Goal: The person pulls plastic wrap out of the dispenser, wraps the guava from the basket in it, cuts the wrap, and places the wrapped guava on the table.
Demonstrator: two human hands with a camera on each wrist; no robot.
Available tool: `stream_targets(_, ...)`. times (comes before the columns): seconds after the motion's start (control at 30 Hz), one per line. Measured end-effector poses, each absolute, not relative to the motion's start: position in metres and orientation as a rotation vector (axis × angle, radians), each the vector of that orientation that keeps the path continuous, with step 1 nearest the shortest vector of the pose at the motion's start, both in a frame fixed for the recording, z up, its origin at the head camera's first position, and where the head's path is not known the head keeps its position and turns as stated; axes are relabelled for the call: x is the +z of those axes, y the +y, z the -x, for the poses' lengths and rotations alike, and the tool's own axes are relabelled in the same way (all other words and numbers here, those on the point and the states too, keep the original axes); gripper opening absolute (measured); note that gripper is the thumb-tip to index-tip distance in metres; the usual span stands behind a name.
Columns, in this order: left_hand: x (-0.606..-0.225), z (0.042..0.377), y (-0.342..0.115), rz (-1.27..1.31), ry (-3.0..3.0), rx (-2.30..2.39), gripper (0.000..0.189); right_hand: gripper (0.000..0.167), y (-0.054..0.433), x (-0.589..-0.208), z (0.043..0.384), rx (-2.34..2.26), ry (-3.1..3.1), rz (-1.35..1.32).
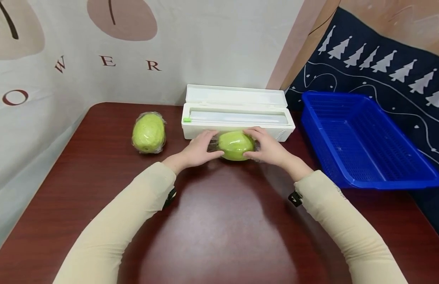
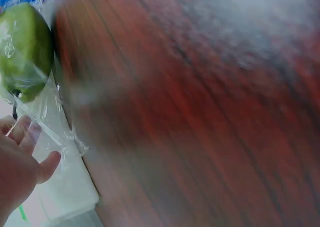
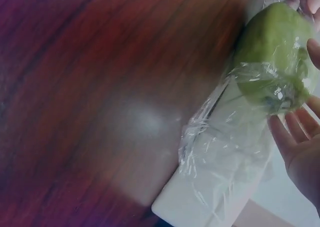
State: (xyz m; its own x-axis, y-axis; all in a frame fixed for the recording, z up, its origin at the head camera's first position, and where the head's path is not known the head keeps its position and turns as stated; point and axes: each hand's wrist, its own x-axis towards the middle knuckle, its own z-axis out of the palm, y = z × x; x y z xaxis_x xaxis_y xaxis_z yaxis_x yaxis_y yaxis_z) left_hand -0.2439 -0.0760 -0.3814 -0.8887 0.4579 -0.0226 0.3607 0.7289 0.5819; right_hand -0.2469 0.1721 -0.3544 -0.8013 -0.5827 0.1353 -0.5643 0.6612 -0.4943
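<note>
A green fruit [image 1: 236, 145] lies on its side in clear cling film [image 3: 200, 132], in front of a white cling film box [image 1: 237, 114]. From the left my left hand [image 1: 201, 149] holds its film-covered end, thumb in front and fingers behind; the fruit's short dark stem shows near those fingertips in the left wrist view. My right hand [image 1: 269, 148] grips the other end, its fingers reaching over the top and the thumb at the front. Loose film trails from both ends of the fruit.
Another green fruit [image 1: 148, 133], wrapped in film, rests on the brown table [image 1: 219, 236] to the left. The box's lid [image 1: 237, 96] stands raised, with a film roll inside. A blue plastic basket [image 1: 347, 179] sits at the right. Printed cloths hang behind.
</note>
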Motion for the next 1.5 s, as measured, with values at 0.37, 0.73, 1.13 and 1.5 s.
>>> stream_targets(0.37,-0.372,0.243,-0.101,-0.267,3.122,1.221,0.044,0.074,0.181,-0.352,0.247,-0.800,2.763,0.919)
stream_targets(0.73,-0.376,0.258,-0.103,0.040,3.186,1.328,0.093,0.070,0.183,-0.351,0.246,-0.709,2.762,0.967)
stream_targets(1.13,-0.377,0.269,-0.111,0.048,2.916,1.467,0.106,0.071,0.170,-0.324,0.246,-0.603,2.787,0.884)
stream_targets(1.5,-0.384,0.276,-0.113,-0.016,2.860,1.437,0.097,0.046,0.092,-0.315,0.283,-1.164,2.757,0.704)
